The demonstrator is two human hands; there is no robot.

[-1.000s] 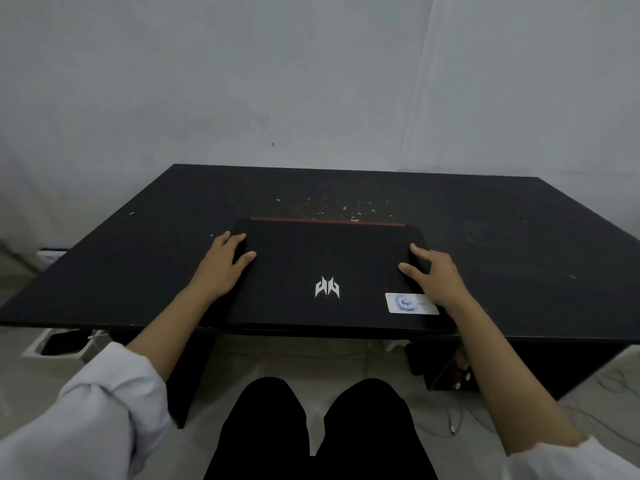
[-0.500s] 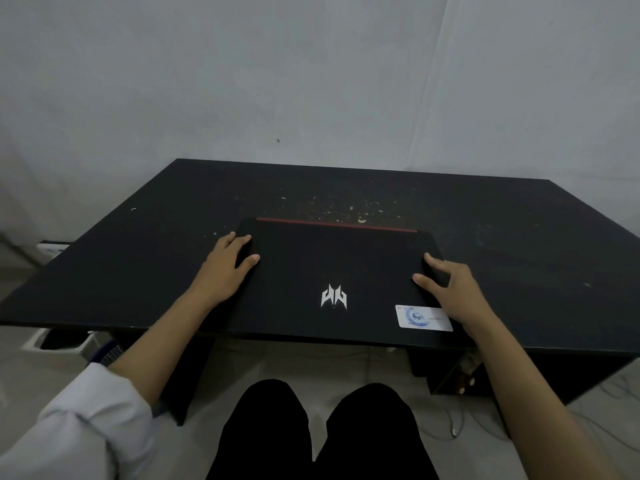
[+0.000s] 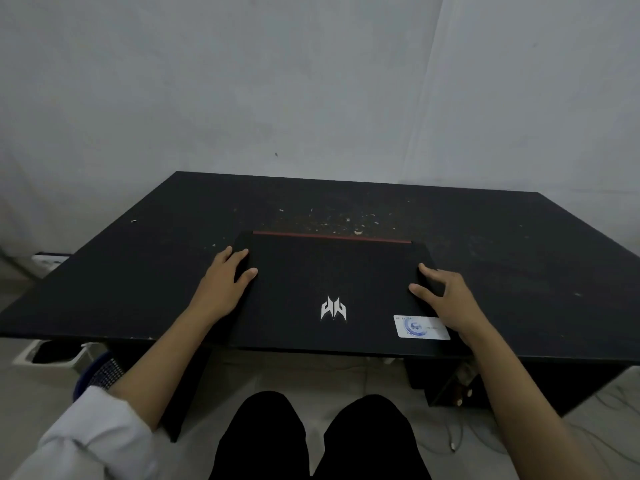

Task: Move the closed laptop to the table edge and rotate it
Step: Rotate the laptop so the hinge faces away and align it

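A closed black laptop (image 3: pixel 329 271) lies flat on the black table (image 3: pixel 502 244), its near side level with the table's front edge. It has a red strip along its far side, a silver logo in the middle and a white-blue sticker at the near right corner. My left hand (image 3: pixel 221 289) grips its left side, thumb on the lid and fingers over the edge. My right hand (image 3: pixel 446 299) grips its right side the same way, just above the sticker.
Pale crumbs and specks (image 3: pixel 339 220) dot the table beyond the laptop. A grey wall stands behind. Under the table are my dark-trousered knees (image 3: pixel 311 441), cables on the floor (image 3: pixel 453 445), a white box (image 3: pixel 52 358) at left and a dark unit (image 3: pixel 450 382) at right.
Both hands keep their hold on the laptop's sides. The laptop looks unmoved at the front edge; the small shift in the picture comes mostly from the camera.
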